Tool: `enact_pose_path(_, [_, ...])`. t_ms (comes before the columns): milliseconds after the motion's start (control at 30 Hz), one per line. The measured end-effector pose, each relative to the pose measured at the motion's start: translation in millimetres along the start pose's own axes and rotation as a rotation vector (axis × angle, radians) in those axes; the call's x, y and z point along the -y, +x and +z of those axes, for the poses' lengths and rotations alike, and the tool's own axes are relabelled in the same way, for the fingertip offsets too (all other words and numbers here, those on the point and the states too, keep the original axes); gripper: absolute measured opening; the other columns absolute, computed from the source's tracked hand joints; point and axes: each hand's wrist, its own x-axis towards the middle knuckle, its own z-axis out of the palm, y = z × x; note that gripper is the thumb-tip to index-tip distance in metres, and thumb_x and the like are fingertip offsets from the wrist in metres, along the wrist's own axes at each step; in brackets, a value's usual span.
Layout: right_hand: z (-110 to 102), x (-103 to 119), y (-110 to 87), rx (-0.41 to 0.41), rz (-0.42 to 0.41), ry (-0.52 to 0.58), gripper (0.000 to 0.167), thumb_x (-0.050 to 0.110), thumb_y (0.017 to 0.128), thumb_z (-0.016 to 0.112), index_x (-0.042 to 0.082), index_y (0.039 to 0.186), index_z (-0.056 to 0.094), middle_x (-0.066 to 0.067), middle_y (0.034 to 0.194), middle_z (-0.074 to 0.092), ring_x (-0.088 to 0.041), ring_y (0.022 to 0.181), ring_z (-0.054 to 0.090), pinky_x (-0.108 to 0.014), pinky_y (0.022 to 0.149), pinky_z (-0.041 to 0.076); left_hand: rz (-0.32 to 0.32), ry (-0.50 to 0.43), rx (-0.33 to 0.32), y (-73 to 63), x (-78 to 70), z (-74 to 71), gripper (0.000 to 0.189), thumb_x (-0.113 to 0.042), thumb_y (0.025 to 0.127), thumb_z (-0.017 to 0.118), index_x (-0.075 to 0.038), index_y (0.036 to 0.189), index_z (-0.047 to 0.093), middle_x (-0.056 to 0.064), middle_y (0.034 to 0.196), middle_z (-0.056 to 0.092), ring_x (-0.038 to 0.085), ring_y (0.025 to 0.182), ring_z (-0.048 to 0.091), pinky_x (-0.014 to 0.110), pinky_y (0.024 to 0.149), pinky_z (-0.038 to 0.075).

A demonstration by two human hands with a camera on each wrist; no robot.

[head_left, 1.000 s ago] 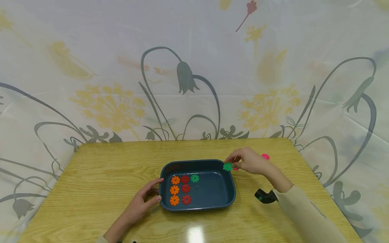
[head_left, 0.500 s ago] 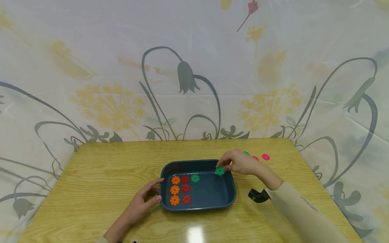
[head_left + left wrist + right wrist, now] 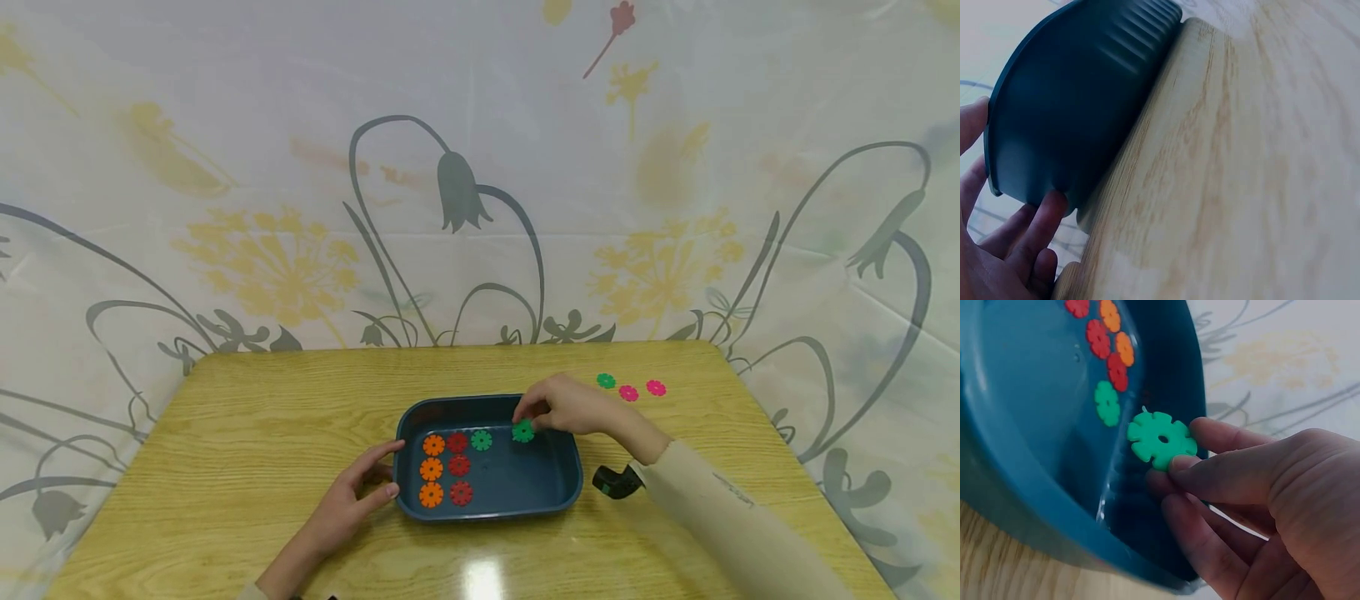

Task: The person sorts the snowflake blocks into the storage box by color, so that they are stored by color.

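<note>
A dark blue tray point(image 3: 487, 515) stands on the wooden table, with orange, red and green flower-shaped discs on its floor. Above that floor, near the far wall, my right hand point(image 3: 573, 406) pinches a green notched disc point(image 3: 1161, 439) between thumb and fingertips. This disc is tilted and lies to the right of a green disc point(image 3: 481, 440) in the row farthest from me. My left hand point(image 3: 345, 508) rests against the tray's left end. In the left wrist view, fingertips touch the tray's rim and outer wall point(image 3: 1054, 119) without a visible grip around it.
Beyond the tray's right corner lie a green disc point(image 3: 606, 381), a pink disc point(image 3: 628, 392) and another pink disc point(image 3: 656, 387). Inside the tray, orange discs point(image 3: 431, 469) and red discs point(image 3: 459, 465) form two columns at the left. A patterned cloth point(image 3: 480, 250) hangs behind the table.
My right hand has moved left from the tray's right rim to over its floor, carrying the green disc. Loose discs behind the hand now show. The left hand and tray stay put.
</note>
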Motion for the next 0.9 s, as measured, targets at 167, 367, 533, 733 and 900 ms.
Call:
enact_pose_path(167, [4, 2, 7.6, 0.024, 0.007, -0.007, 0.018, 0.006, 0.086, 0.065, 0.016, 0.101, 0.07, 0.007, 0.085, 0.063, -0.004, 0.076, 0.057, -0.024, 0.067, 0.048, -0.001, -0.004, -0.003, -0.3, -3.8, 0.4, 0.05, -0.009, 0.093, 0.057, -0.008, 0.14, 0.041, 0.012, 0.133, 0.046, 0.026, 0.102, 0.056, 0.03, 0.08, 0.045])
enact_pose_path(367, [10, 4, 16.2, 0.053, 0.002, -0.024, 0.015, 0.006, 0.086, 0.066, 0.018, 0.095, 0.069, 0.008, 0.084, 0.063, -0.004, 0.074, 0.056, -0.024, 0.067, 0.047, -0.002, -0.008, -0.002, -0.3, -5.3, 0.6, 0.051, -0.009, 0.092, 0.057, -0.009, 0.14, 0.041, 0.012, 0.134, 0.046, 0.027, 0.102, 0.056, 0.03, 0.08, 0.046])
enact_pose_path(533, [13, 7, 23.8, 0.071, -0.008, -0.028, 0.012, 0.008, 0.086, 0.066, 0.019, 0.091, 0.068, 0.009, 0.084, 0.063, -0.004, 0.073, 0.056, -0.024, 0.067, 0.047, -0.007, -0.005, -0.001, -0.2, -3.6, 0.5, 0.051, -0.009, 0.093, 0.057, -0.009, 0.14, 0.041, 0.012, 0.133, 0.046, 0.027, 0.102, 0.056, 0.029, 0.081, 0.045])
enact_pose_path(733, [19, 10, 31.2, 0.094, -0.016, -0.038, 0.013, 0.007, 0.086, 0.066, 0.02, 0.089, 0.068, 0.011, 0.082, 0.062, -0.003, 0.073, 0.055, -0.023, 0.067, 0.047, -0.016, -0.009, 0.0, -0.5, -4.9, 0.8, 0.05, -0.009, 0.093, 0.057, -0.01, 0.14, 0.041, 0.012, 0.133, 0.046, 0.027, 0.102, 0.056, 0.03, 0.081, 0.045])
enact_pose_path(900, [25, 13, 36.6, 0.133, -0.009, -0.045, 0.015, 0.005, 0.085, 0.065, 0.019, 0.081, 0.066, 0.012, 0.077, 0.059, -0.004, 0.067, 0.052, -0.023, 0.064, 0.045, -0.022, -0.013, 0.0, -0.5, -6.4, 0.8, 0.05, -0.009, 0.093, 0.057, -0.011, 0.14, 0.041, 0.013, 0.132, 0.047, 0.028, 0.103, 0.055, 0.03, 0.08, 0.046])
